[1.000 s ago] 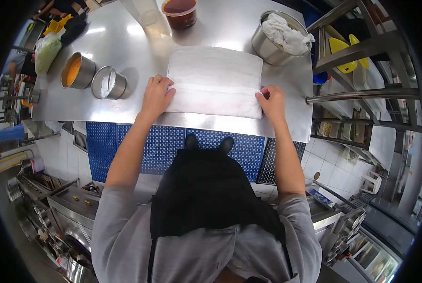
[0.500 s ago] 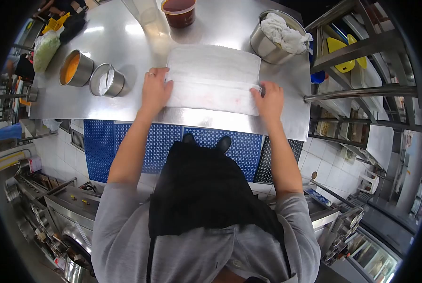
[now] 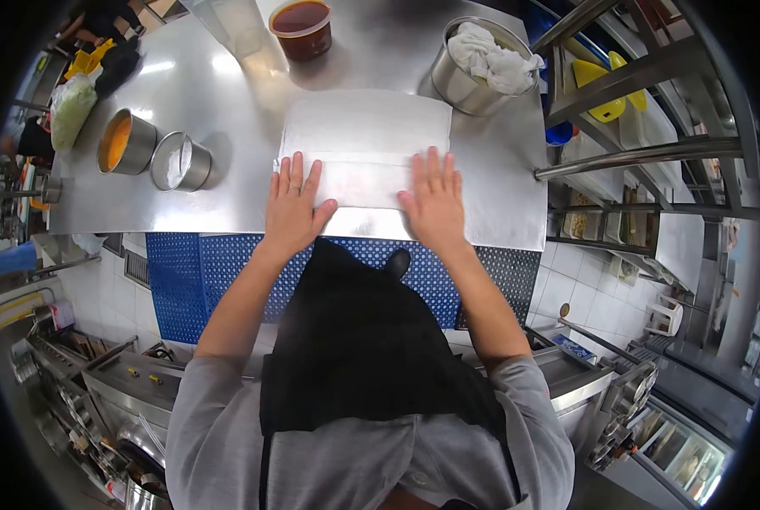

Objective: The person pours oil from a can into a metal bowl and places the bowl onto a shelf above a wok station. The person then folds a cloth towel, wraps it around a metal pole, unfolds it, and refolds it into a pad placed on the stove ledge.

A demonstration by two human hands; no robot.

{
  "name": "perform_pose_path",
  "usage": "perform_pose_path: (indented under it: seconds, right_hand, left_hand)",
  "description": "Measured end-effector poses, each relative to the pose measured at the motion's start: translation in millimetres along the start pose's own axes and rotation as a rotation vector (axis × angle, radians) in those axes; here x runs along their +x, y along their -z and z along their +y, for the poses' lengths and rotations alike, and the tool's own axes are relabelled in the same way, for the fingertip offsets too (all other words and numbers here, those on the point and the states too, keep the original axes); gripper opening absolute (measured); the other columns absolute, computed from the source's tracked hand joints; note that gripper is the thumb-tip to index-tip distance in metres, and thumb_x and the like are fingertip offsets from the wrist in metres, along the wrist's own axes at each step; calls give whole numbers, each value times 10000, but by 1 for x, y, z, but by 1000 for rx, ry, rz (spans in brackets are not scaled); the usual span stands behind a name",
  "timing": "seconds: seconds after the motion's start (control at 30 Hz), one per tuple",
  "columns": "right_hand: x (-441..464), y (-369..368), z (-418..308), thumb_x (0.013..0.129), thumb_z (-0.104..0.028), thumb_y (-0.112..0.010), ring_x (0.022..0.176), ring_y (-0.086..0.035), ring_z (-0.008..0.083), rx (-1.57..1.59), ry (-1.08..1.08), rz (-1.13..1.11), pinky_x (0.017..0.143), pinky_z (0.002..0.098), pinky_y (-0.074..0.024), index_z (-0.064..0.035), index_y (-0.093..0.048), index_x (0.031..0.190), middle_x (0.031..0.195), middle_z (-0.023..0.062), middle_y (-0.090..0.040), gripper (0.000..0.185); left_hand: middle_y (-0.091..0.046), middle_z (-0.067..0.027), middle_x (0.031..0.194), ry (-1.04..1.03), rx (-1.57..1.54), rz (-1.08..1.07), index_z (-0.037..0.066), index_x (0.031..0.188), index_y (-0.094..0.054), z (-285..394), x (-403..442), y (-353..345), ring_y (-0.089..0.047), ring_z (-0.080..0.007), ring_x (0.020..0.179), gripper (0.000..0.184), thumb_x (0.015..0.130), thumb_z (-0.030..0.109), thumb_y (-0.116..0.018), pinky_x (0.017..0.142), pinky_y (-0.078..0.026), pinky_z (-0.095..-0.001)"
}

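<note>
A white cloth [image 3: 367,127] lies flat on the steel table [image 3: 235,191], its near part folded over so a crease runs across the middle. Faint pinkish marks show on the near layer. My left hand [image 3: 293,208] rests with fingers spread on the cloth's near left corner. On its near right side lies my right hand [image 3: 435,204], flat, fingers stretched out and thumb apart. Neither hand grips anything. The cloth's near corners are partly hidden under the hands.
A steel pot [image 3: 475,89] with crumpled white cloths stands at the back right, beside a metal rack [image 3: 652,157]. Behind the cloth are a tub of dark red liquid [image 3: 302,34] and a clear container [image 3: 237,30]. Two steel pots, one with orange contents [image 3: 129,143], one with white [image 3: 180,161], stand left.
My hands have let go of the cloth's side edges and now lie flat on its near part. The near fold looks smoother. The camera view has shifted slightly.
</note>
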State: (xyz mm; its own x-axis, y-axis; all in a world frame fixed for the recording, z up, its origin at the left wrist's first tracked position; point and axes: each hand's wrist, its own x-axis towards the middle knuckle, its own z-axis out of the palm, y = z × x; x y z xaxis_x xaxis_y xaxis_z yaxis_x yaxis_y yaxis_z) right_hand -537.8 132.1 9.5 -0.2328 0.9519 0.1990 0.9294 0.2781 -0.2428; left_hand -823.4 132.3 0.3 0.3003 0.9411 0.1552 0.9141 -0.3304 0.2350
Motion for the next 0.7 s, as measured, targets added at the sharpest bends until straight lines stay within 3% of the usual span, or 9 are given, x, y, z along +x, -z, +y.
perform_pose_path:
  seconds: [0.07,0.17,0.27,0.37,0.47,0.57,0.67,0.7]
  right_hand:
    - [3,-5,14,965,-359,-584,1422,-317,479,0,-63,88,1154,555,-291,-13,-453,1467,1532,258,-386,624]
    - [15,-8,45,913,-244,-645,1259,-488,425,133,-123,102,1051,484,-416,-22,-575,1356,1364,232,-549,500]
    - [39,8,58,838,-179,-705,1077,-570,369,217,-232,-39,909,441,-486,-40,-693,1160,1126,190,-646,350]
    - [57,15,70,793,-184,-738,1008,-601,352,246,-272,-168,854,427,-503,-45,-724,994,1004,173,-659,245]
    - [64,30,69,786,-195,-740,924,-621,349,353,-314,-246,829,430,-509,-39,-717,907,978,171,-664,200]
    - [80,3,80,817,-195,-722,873,-651,358,383,-199,75,811,444,-520,-49,-698,991,1012,166,-671,228]
    - [113,-23,80,857,-206,-693,875,-674,374,285,-270,304,802,469,-533,-75,-665,1114,1037,158,-672,290]
    - [120,-25,78,893,-225,-656,901,-683,377,108,-272,228,825,494,-537,-90,-626,1197,1063,160,-665,334]
  left_hand:
    - [-325,-278,1564,5,-1,110,61,1508,-415,-6,3,0,-316,-491,1424,646,960,352,-595,1146,-296,-557]
    - [-533,-263,1372,101,-98,221,30,1414,-520,-33,21,0,-498,-458,1247,540,914,201,-632,1022,-436,-500]
    - [-651,-202,1089,188,-91,148,23,1183,-665,-46,40,19,-590,-382,1043,360,835,115,-680,882,-499,-456]
    - [-660,-169,965,215,-201,-24,24,974,-701,-65,58,28,-620,-351,968,196,803,120,-703,838,-511,-442]
    - [-668,-162,958,249,-259,-117,26,899,-696,-72,72,36,-632,-341,942,151,787,126,-715,829,-515,-435]
    - [-657,-185,1021,241,-343,20,19,1011,-707,-75,102,28,-634,-347,966,231,833,165,-701,863,-507,-441]
    - [-636,-211,1081,204,-330,125,31,1078,-705,-96,145,2,-633,-363,1011,266,863,188,-691,885,-503,-436]
    - [-634,-215,1099,221,-298,101,33,1066,-702,-101,157,-2,-632,-367,1022,253,862,182,-689,884,-505,-436]
